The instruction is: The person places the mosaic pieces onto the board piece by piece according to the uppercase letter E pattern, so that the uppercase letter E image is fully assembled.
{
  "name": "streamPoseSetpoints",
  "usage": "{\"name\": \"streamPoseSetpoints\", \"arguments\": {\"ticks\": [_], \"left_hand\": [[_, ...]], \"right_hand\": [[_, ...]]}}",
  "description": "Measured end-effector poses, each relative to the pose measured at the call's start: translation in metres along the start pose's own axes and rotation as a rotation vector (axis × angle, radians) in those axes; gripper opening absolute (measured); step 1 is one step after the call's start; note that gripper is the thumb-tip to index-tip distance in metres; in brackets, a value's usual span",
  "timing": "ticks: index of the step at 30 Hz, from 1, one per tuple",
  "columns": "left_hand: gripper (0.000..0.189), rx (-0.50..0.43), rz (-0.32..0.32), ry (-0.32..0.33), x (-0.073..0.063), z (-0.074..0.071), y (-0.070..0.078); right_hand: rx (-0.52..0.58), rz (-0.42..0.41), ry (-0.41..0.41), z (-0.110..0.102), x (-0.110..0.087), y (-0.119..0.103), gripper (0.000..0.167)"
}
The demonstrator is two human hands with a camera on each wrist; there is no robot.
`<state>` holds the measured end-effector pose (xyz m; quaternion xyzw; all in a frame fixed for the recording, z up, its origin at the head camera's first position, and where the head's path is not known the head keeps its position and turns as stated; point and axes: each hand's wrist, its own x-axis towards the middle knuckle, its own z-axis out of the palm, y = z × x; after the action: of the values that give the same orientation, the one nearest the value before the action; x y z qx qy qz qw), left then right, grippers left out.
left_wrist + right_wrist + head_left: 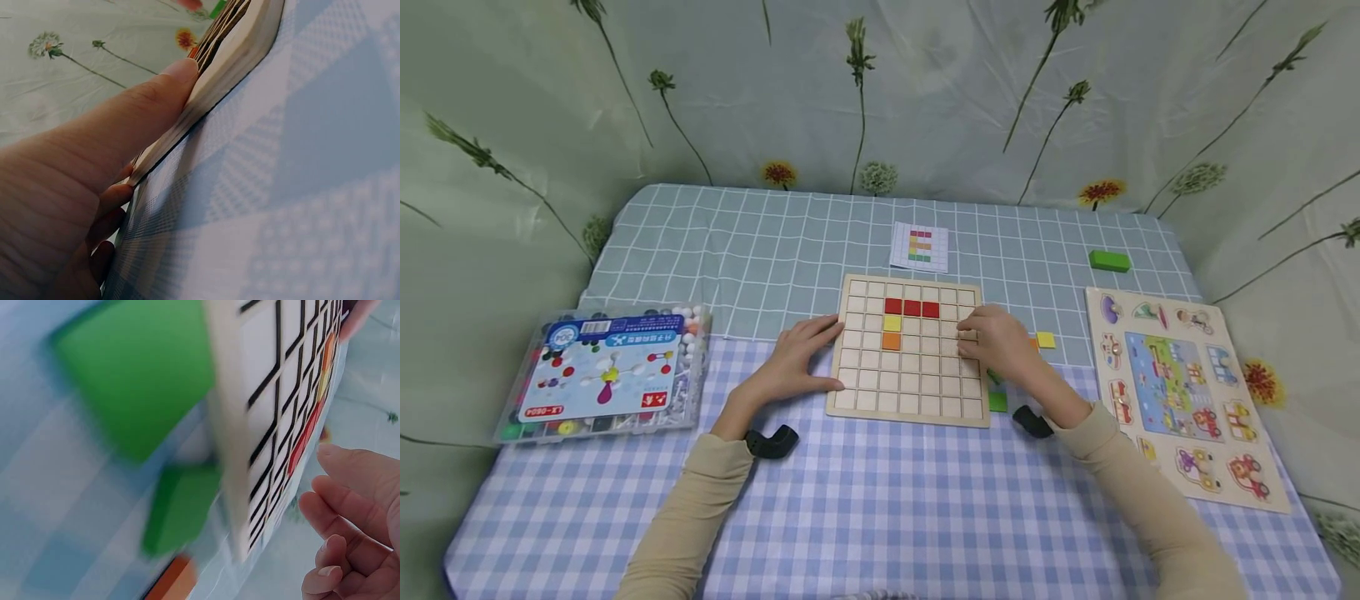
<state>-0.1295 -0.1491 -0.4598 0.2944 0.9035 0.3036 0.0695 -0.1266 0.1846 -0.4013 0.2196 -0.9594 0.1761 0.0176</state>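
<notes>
A square wooden grid board (910,392) lies in the middle of the table. Three red tiles (912,309) form a row in its upper part, with a yellow tile (892,322) and an orange tile (891,341) below the leftmost red one. My left hand (793,360) rests against the board's left edge, thumb and fingers spread. Over the right edge hovers my right hand (1000,340), fingers loosely bent; the right wrist view shows nothing between them. Beside that edge lie green tiles (140,378) and an orange tile (172,578), partly covered by the hand in the head view.
Behind the board lies a card (919,247) printed with a coloured grid pattern. A loose yellow tile (1046,340) and a green block (1109,262) are to the right. A picture puzzle (1116,308) lies far right; a clear box (700,375) of model pieces stands left.
</notes>
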Motion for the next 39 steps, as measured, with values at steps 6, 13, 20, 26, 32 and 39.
{"name": "streamPoseSetpoints", "arguments": {"ticks": [6, 13, 20, 26, 32, 39], "left_hand": [[0.093, -0.009, 0.000, -0.001, 0.000, 0.000, 0.001], [0.093, -0.018, -0.003, -0.003, 0.000, -0.001, 0.001], [0.093, -0.023, -0.007, -0.002, -0.001, -0.001, 0.000], [0.093, -0.027, 0.002, 0.000, -0.001, -0.001, 0.001], [0.093, -0.024, -0.003, -0.002, -0.001, -0.001, 0.001], [0.093, -0.019, -0.006, 0.000, -0.001, 0.000, 0.000]], "right_hand": [[-0.026, 0.062, 0.037, -0.008, -0.019, 0.023, 0.019], [-0.008, 0.124, 0.048, -0.015, -0.034, 0.040, 0.020], [-0.002, 0.143, 0.007, -0.017, -0.041, 0.046, 0.022], [-0.018, 0.143, -0.011, -0.014, -0.044, 0.048, 0.024], [-0.034, 0.159, -0.056, -0.010, -0.044, 0.048, 0.023], [-0.055, 0.147, -0.057, -0.008, -0.042, 0.048, 0.022]]}}
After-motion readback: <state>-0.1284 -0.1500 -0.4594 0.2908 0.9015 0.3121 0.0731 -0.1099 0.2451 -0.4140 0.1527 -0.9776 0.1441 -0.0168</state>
